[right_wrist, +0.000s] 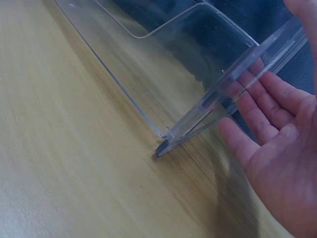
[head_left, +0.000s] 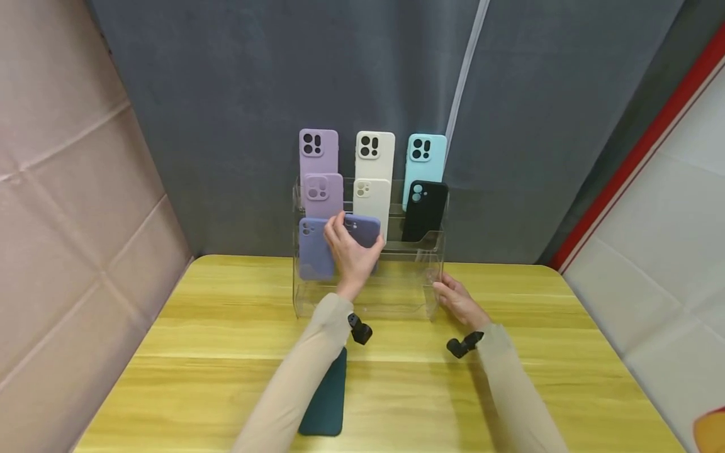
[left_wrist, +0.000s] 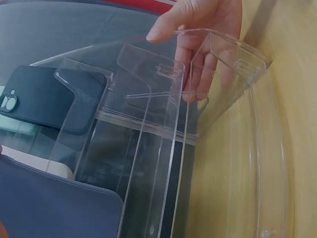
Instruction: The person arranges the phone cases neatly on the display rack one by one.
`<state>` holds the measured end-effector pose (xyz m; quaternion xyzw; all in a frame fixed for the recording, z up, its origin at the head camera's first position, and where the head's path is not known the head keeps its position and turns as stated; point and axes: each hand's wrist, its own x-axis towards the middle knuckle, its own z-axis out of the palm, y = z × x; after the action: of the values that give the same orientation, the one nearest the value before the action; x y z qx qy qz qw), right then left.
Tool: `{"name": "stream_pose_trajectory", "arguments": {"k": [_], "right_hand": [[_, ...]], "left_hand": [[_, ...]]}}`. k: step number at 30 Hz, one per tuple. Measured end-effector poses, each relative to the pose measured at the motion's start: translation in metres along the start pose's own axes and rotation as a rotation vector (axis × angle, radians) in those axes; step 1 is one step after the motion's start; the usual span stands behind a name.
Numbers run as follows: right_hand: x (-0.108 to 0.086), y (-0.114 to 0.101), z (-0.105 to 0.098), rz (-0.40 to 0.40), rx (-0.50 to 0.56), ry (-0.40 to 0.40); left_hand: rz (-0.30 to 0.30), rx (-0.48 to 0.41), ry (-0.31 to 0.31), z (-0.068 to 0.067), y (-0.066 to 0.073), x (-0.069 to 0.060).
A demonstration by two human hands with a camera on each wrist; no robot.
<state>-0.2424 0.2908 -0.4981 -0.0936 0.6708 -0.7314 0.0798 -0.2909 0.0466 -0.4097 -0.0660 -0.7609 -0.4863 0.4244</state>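
My left hand [head_left: 352, 255] grips a periwinkle phone case [head_left: 364, 229] by its side edges, thumb on the right and fingers on the left. The case stands in the front tier of a transparent display stand [head_left: 391, 310], beside a similar periwinkle case [head_left: 314, 251]. In the left wrist view, the held case [left_wrist: 54, 208] is cut off at the lower left. With fingers nearly straight, my right hand [head_left: 459, 300] touches the stand's right side near the table. Through the see-through panel, the fingers [right_wrist: 257, 101] show in the right wrist view.
Behind stand lilac cases [head_left: 318, 151], cream cases [head_left: 375, 151], a turquoise case [head_left: 427, 148] and a black case [head_left: 423, 211]. A dark teal case [head_left: 331, 396] lies on the wooden table [head_left: 408, 390], partly under my left forearm. A grey curtain [head_left: 255, 126] hangs at the back.
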Motion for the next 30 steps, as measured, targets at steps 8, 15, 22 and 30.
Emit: {"name": "stream_pose_trajectory", "arguments": {"k": [8, 15, 22, 30], "right_hand": [[-0.003, -0.006, 0.007, 0.025, -0.009, 0.028], [-0.004, -0.007, 0.008, 0.033, -0.011, 0.03], [-0.004, -0.008, 0.008, 0.067, -0.025, 0.03], [0.003, 0.006, -0.001, 0.056, 0.002, 0.041]], "left_hand": [[-0.012, 0.082, 0.032, 0.008, -0.003, -0.003], [-0.048, 0.141, 0.002, 0.012, -0.001, -0.007], [-0.077, 0.185, -0.057, 0.013, 0.002, -0.007], [-0.119, 0.241, -0.102, 0.017, 0.006, -0.006]]}}
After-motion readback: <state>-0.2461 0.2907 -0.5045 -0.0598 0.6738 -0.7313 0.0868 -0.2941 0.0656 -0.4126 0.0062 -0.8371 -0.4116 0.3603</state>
